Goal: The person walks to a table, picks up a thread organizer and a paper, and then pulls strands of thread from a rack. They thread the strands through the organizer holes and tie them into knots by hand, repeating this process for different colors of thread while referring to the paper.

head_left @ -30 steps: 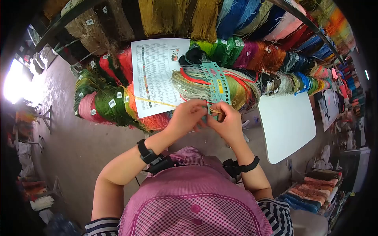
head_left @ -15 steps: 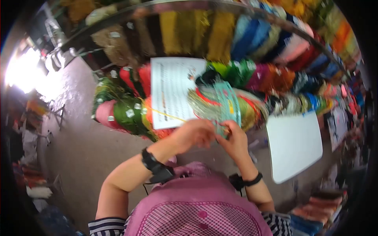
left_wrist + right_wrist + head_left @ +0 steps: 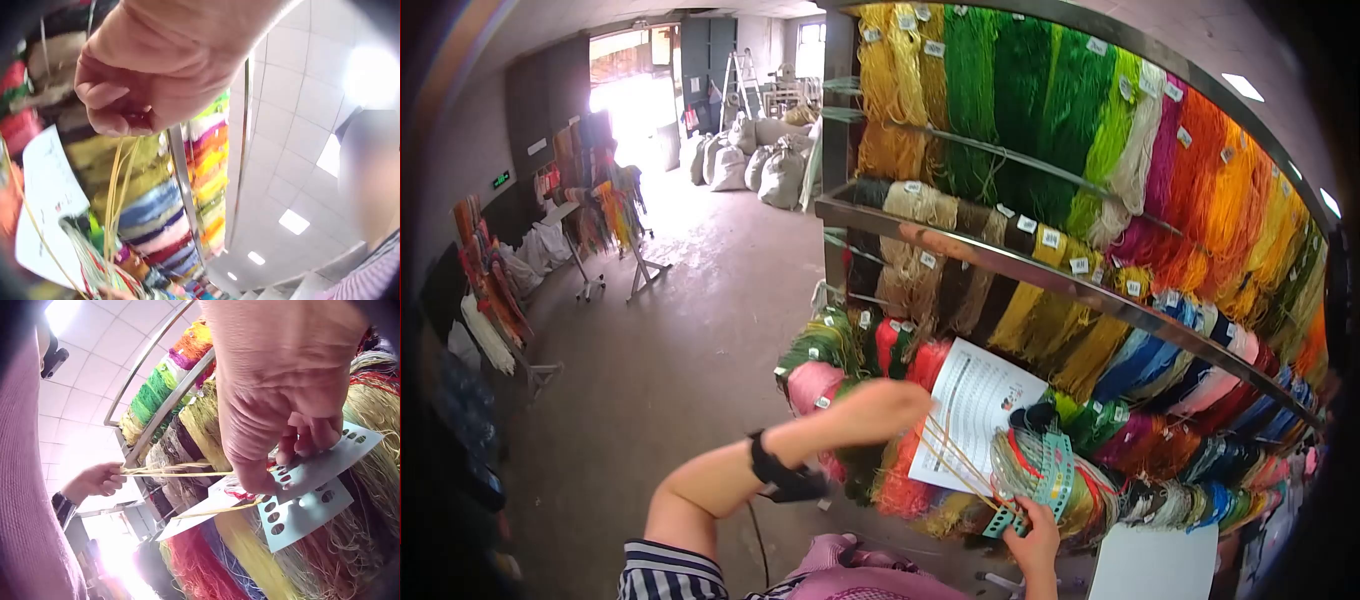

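Observation:
My left hand [image 3: 915,402] is raised away from the card and pinches a few yellow strands [image 3: 960,462] between thumb and fingers. The left wrist view shows the strands [image 3: 115,187] hanging taut from that hand [image 3: 119,109]. They run down to a teal card with punched holes [image 3: 1045,485], loaded with bundles of coloured thread. My right hand [image 3: 1030,530] grips the card's lower end; in the right wrist view its fingers [image 3: 300,434] curl over the card [image 3: 306,494]. A printed colour chart [image 3: 975,405] lies on the skeins behind.
A metal rack rail [image 3: 1040,275] carries several hanging yarn skeins above and below. Rolled skeins [image 3: 830,370] are piled under the chart. A white board [image 3: 1155,565] sits at bottom right. Floor stands with yarn [image 3: 600,215] and sacks [image 3: 750,165] are far left.
Both hands were together at the card. My left hand has since pulled up and left, drawing the yellow strands out taut. The head view has tilted up to the rack.

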Action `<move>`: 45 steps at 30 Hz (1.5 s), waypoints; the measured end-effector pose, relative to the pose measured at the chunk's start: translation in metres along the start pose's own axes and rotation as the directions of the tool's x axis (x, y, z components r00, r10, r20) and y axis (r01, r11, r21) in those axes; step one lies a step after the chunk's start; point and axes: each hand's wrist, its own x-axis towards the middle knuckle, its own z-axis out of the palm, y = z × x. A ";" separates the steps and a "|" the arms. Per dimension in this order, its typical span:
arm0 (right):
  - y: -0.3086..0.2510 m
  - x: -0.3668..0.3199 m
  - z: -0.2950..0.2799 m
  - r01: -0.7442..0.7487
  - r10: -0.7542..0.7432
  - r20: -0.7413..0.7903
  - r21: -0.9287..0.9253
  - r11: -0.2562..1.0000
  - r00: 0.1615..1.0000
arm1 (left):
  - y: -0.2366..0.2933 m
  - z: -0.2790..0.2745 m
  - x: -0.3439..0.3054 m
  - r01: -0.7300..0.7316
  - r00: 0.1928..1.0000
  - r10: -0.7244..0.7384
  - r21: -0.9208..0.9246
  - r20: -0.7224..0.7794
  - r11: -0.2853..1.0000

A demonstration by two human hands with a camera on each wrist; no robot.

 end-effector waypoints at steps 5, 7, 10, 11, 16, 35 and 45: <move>-0.013 0.001 0.000 0.007 -0.007 -0.003 -0.044 0.999 1.000 | -0.020 -0.158 0.009 0.360 0.845 -0.206 0.240 -0.494 0.902; -0.016 0.004 -0.007 0.128 -0.144 -0.078 -0.181 0.975 0.987 | -0.027 -0.197 0.028 0.267 0.717 0.138 0.451 -0.683 0.852; -0.032 0.009 -0.016 -0.136 0.129 -0.066 -0.108 0.985 0.989 | -0.013 -0.252 0.084 -0.045 0.616 0.350 0.412 -0.705 0.910; -0.033 0.011 -0.015 -0.134 0.127 -0.070 -0.110 0.985 0.989 | -0.009 -0.264 0.105 -0.105 0.562 0.401 0.418 -0.724 0.902; -0.030 0.015 0.001 -0.160 0.131 -0.169 -0.169 0.973 0.977 | 0.012 -0.299 0.183 -0.046 0.330 0.499 0.514 -0.801 0.856; -0.048 0.030 0.022 -0.014 0.003 -0.169 -0.065 0.998 0.986 | 0.028 -0.293 0.146 -0.414 0.840 0.145 -0.443 -0.523 0.795; -0.132 0.085 0.000 -0.022 -0.040 0.059 0.795 0.606 0.997 | 0.034 -0.036 0.036 -0.505 0.687 0.620 0.365 -0.378 0.782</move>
